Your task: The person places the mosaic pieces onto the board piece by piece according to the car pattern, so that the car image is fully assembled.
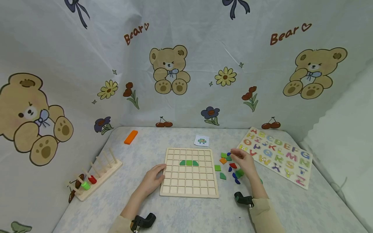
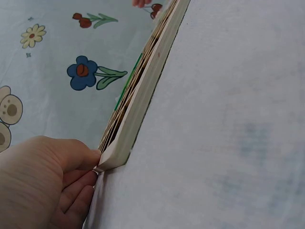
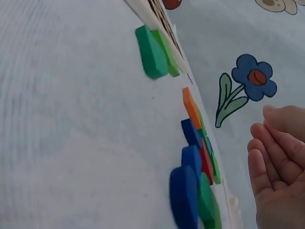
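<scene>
Setting: pale tabletop [image 1: 186, 213] with a bear-and-flower cloth hung behind and to both sides as a backdrop.
Main item: wooden grid board [image 1: 189, 172] lies flat at the middle of the table, in front of the person.
Progress: judging from the board, the work looks barely started. Three green pieces [image 1: 189, 162] sit side by side in one upper row, forming a low dome; every other cell shows bare wood.
Left to do: a loose heap of coloured pieces [image 1: 230, 168], green, orange, red and blue, waits on the table just right of the board. A small pattern card [image 1: 201, 140] lies beyond the board's far edge.
Left hand: left hand [image 1: 153, 180] rests against the board's left edge, fingers fairly straight, steadying rather than clamping it.
Right hand: right hand [image 1: 246, 163] hovers over the heap, fingers loosely curled; whether it pinches a piece I cannot tell.
Head view only: alphabet puzzle [image 1: 276, 154] far right, peg rack [image 1: 94, 176] far left, orange block [image 1: 130, 137] at the back.
Left wrist view only: the board's thickness and the fingertips [image 2: 88, 160] touching its near corner.
Right wrist view only: the pieces seen edge-on, and the right palm open, apart from them.
</scene>
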A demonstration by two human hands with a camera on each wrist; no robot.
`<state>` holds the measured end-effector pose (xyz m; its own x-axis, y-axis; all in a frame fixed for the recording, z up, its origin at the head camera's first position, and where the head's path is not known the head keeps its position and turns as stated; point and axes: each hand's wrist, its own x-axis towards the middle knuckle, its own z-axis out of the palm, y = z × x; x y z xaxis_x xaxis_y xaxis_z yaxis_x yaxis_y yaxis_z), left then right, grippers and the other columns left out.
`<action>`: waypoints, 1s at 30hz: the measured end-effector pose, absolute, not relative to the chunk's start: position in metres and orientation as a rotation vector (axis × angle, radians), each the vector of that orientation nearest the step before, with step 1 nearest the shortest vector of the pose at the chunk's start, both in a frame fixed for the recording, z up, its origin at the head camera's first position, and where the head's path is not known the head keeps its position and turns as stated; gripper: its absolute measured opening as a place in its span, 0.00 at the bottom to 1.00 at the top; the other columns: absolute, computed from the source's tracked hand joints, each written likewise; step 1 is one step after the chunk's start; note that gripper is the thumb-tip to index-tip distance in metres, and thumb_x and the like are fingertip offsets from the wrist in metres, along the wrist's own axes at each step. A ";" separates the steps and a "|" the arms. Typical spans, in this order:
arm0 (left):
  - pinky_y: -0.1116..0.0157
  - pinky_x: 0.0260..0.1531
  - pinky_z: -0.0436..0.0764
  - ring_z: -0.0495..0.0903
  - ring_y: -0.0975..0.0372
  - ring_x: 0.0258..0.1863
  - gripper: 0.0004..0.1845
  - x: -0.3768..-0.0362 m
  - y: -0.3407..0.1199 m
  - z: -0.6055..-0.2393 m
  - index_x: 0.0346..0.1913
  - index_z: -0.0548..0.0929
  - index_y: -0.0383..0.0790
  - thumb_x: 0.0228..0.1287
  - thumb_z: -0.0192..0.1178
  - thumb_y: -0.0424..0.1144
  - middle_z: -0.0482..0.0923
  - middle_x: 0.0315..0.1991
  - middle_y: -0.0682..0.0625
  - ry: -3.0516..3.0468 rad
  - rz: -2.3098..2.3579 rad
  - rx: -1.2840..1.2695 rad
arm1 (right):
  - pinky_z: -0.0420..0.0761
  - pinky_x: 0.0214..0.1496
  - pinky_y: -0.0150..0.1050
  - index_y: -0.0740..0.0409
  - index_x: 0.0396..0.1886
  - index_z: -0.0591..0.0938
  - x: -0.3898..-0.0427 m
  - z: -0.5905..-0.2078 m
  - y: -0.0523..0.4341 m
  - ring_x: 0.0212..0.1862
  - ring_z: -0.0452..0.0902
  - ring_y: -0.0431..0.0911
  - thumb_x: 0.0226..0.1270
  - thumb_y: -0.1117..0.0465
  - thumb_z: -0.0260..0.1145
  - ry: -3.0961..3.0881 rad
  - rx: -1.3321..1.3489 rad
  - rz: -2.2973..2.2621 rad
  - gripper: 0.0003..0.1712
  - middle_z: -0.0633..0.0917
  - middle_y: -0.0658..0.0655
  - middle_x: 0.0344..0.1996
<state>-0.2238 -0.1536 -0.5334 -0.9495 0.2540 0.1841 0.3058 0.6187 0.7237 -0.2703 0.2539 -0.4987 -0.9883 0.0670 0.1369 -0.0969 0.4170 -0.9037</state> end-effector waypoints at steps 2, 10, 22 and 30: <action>0.52 0.62 0.65 0.65 0.51 0.64 0.24 -0.224 -0.154 -0.533 0.64 0.72 0.35 0.65 0.59 0.33 0.68 0.63 0.43 -2.766 -1.252 -0.479 | 0.77 0.43 0.26 0.65 0.56 0.78 -0.271 -0.503 0.257 0.47 0.77 0.47 0.67 0.60 0.62 -2.547 -0.004 1.580 0.20 0.80 0.64 0.49; 0.51 0.62 0.66 0.65 0.51 0.64 0.24 -0.223 -0.155 -0.533 0.64 0.72 0.35 0.65 0.58 0.33 0.68 0.63 0.43 -2.765 -1.254 -0.486 | 0.80 0.44 0.36 0.66 0.51 0.80 -0.277 -0.520 0.260 0.45 0.78 0.52 0.64 0.65 0.64 -2.644 -0.031 1.353 0.16 0.82 0.63 0.44; 0.52 0.61 0.66 0.65 0.51 0.64 0.24 -0.223 -0.155 -0.532 0.63 0.72 0.35 0.65 0.58 0.33 0.68 0.63 0.43 -2.755 -1.254 -0.491 | 0.78 0.50 0.50 0.67 0.53 0.79 -0.284 -0.524 0.258 0.47 0.77 0.55 0.65 0.65 0.64 -2.725 0.029 1.183 0.18 0.81 0.64 0.46; 0.51 0.61 0.66 0.65 0.51 0.64 0.24 -0.222 -0.154 -0.531 0.64 0.72 0.35 0.65 0.58 0.33 0.68 0.63 0.43 -2.756 -1.255 -0.496 | 0.78 0.50 0.50 0.66 0.52 0.80 -0.288 -0.526 0.259 0.47 0.77 0.55 0.64 0.66 0.64 -2.740 0.075 1.123 0.17 0.82 0.63 0.46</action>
